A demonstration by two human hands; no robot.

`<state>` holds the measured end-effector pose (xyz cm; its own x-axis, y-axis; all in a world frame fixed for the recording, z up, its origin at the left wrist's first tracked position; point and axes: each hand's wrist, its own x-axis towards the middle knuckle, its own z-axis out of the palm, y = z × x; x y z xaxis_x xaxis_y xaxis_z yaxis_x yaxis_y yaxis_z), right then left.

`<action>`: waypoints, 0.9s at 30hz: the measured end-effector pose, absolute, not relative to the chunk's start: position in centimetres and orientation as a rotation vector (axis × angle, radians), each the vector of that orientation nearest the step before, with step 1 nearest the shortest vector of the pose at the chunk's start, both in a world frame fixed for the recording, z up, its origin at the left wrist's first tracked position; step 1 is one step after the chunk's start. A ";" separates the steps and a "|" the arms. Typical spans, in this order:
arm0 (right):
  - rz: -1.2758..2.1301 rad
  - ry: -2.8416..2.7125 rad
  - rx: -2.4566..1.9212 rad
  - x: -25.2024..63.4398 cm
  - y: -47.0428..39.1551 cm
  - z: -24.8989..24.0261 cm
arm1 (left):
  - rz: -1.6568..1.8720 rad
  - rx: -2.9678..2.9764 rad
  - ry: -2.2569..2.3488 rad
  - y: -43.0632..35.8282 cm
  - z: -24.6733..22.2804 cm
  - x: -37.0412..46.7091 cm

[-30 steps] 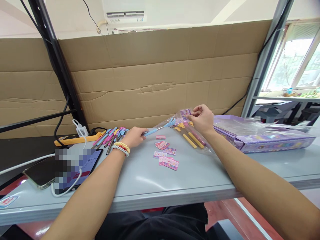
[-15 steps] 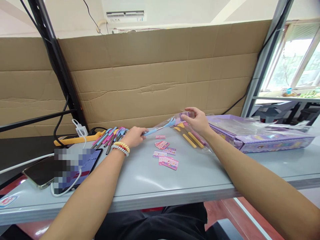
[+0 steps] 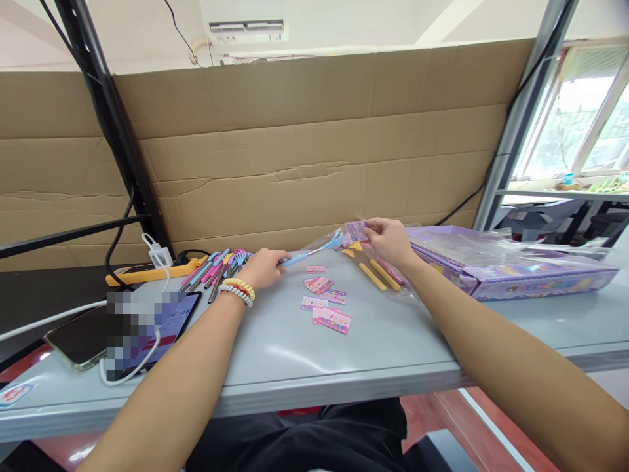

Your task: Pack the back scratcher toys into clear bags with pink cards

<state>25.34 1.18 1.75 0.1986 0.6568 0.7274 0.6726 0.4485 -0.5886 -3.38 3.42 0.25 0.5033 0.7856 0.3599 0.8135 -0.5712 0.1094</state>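
My left hand, with beaded bracelets at the wrist, is closed around the handle end of a light-blue back scratcher with a claw-shaped head. Clear plastic wraps the scratcher, which points to the right. At its far end, my right hand pinches the bag beside a small purple card. Below that hand lie yellow back scratchers in clear plastic. Several small pink and purple cards are scattered on the table between my arms. Left of my left hand is a pile of colourful back scratchers.
A purple printed box with clear plastic bags on it stands at the right. On the left are a phone, a white cable and a yellow power strip. Cardboard walls the table's back.
My right hand has shifted slightly down, its fingers now closed at the bag's end. The purple card shows more fully, left of the fingers. My left hand has hardly moved.
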 end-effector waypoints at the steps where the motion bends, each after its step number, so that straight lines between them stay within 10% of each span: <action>1: -0.006 -1.459 -1.240 25.2 1.0 1.9 | -0.579 -2.660 -1.418 3.4 0.3 -3.4; 27: 0.687 -1.275 -0.923 25.5 1.8 1.9 | -0.578 -2.639 -1.428 3.3 0.3 -3.3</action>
<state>25.46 1.78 1.91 0.1847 0.8530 0.4881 0.0620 0.4855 -0.8720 -3.33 3.31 0.33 0.4923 0.7896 0.3662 0.8221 -0.5601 0.1025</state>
